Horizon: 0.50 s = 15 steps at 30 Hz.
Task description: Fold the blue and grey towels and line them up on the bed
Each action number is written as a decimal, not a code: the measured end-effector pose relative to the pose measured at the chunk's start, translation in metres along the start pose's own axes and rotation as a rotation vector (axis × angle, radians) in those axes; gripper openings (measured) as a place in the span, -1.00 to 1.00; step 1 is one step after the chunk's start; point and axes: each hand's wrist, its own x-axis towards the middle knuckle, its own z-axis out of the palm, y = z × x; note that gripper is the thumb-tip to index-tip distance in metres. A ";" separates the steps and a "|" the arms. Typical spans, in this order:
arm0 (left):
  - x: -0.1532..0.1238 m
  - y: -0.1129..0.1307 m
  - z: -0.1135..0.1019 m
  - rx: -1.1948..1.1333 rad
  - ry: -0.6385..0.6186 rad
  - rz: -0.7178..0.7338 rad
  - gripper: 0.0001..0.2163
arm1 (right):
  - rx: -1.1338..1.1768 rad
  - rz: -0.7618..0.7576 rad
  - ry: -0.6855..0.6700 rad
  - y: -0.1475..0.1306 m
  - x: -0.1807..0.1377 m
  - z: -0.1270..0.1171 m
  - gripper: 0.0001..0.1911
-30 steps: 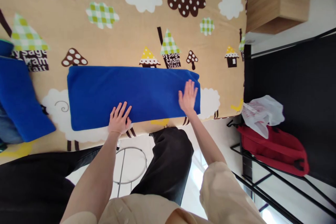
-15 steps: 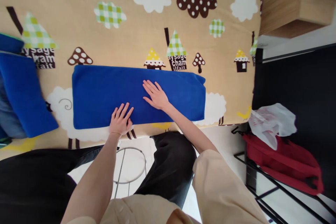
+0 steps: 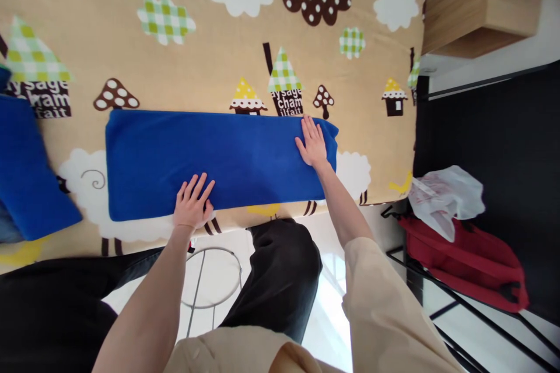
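A blue cloth [image 3: 245,157], folded into a long flat strip, lies across the near part of a bed with a patterned cover [image 3: 175,70]. My left hand [image 3: 192,201] rests on its near edge, left of the middle, with fingers spread. Flat near the right end of the cloth lies my right hand [image 3: 314,143], its fingers stretched toward the far edge. Neither hand grips anything. The cloth's far right corner is slightly uneven.
More folded blue cloth [image 3: 32,169] lies at the left edge of the view. A round metal-framed stool [image 3: 212,249] stands below. On the right are a red bag [image 3: 468,262], a white plastic bag [image 3: 450,195] and a wooden box [image 3: 481,6].
My right hand has slid right along the blue cloth, from its middle to near its right end. The left hand stays at the near edge. The view has shifted slightly.
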 end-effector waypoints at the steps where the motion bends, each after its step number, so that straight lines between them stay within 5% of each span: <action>1: 0.000 -0.001 0.001 0.000 0.013 0.008 -0.26 | -0.015 0.007 0.016 0.005 0.001 0.000 -0.24; 15: -0.001 0.000 0.004 0.042 0.090 0.062 -0.31 | -0.121 0.158 0.066 0.060 0.005 -0.004 -0.25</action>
